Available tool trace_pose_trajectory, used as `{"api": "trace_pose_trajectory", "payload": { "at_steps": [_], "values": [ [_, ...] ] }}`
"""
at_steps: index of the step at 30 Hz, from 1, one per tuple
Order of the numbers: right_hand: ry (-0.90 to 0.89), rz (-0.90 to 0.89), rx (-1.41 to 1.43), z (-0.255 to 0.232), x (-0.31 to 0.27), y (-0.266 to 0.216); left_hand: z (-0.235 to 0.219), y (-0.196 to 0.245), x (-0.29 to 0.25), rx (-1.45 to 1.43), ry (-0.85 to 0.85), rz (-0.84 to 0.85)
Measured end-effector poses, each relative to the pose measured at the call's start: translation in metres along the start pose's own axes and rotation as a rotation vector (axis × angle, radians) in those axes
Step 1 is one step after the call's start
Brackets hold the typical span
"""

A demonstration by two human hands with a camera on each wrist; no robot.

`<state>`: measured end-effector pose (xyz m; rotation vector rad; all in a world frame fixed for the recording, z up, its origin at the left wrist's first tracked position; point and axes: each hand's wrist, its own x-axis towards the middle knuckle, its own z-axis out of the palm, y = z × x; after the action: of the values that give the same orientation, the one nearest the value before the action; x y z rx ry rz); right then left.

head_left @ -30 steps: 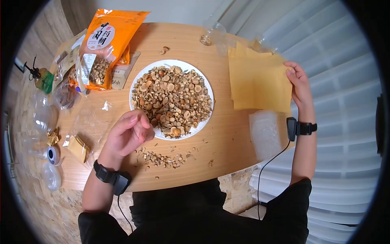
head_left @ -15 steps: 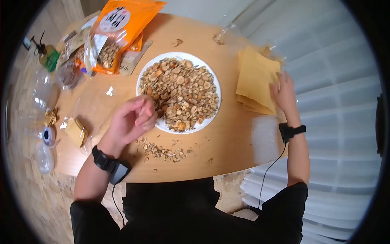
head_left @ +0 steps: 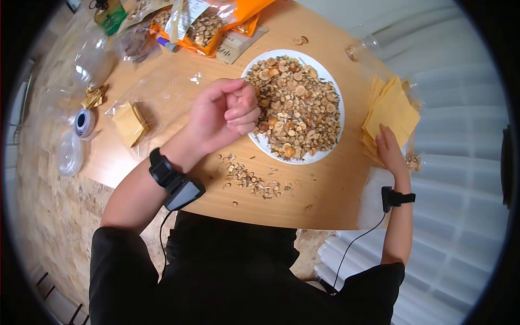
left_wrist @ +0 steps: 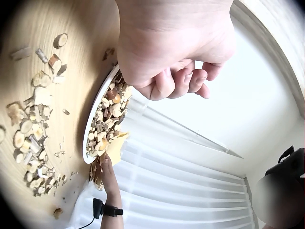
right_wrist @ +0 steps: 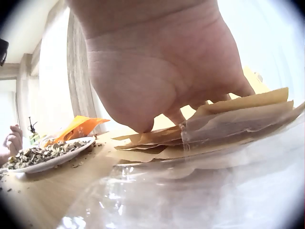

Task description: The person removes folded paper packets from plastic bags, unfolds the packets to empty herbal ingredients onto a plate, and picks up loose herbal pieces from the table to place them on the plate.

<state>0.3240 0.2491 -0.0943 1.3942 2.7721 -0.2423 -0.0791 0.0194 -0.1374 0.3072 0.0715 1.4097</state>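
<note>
My left hand [head_left: 225, 114] hovers by the near left side of a white plate [head_left: 340, 125], fingers loosely curled, nothing visible in them. Heaped on that plate are dried herb slices and chopped stems [head_left: 303, 103]. At the table's right edge my right hand [head_left: 391, 151] rests on a stack of yellow-brown paper pouches [head_left: 402, 111]. The right wrist view shows the thumb and fingers reaching down onto the layered pouches [right_wrist: 243, 102], palm raised above them. A clear plastic sleeve [head_left: 374, 189] lies just nearer than the stack.
Herb bits [head_left: 252, 179] are scattered in front of the plate. Far left stands an orange herb bag [head_left: 238, 19]. Along the left lie smaller pouches in clear film [head_left: 130, 124], a tape roll [head_left: 84, 122] and clear plastic containers [head_left: 70, 154]. A tipped clear cup [head_left: 371, 43] lies far right.
My right hand has lowered the paper pouches toward the table and loosened its grip, now lying on them. The head view has shifted; my left hand stays loosely curled beside the plate.
</note>
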Motion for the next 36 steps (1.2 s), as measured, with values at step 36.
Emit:
{"api": "trace_pose_trajectory", "payload": {
  "at_steps": [36],
  "values": [
    [-0.478, -0.353, 2.251, 0.048, -0.025, -0.163, 0.047, 0.058, -0.124, 2.433, 0.858, 0.052]
  ]
}}
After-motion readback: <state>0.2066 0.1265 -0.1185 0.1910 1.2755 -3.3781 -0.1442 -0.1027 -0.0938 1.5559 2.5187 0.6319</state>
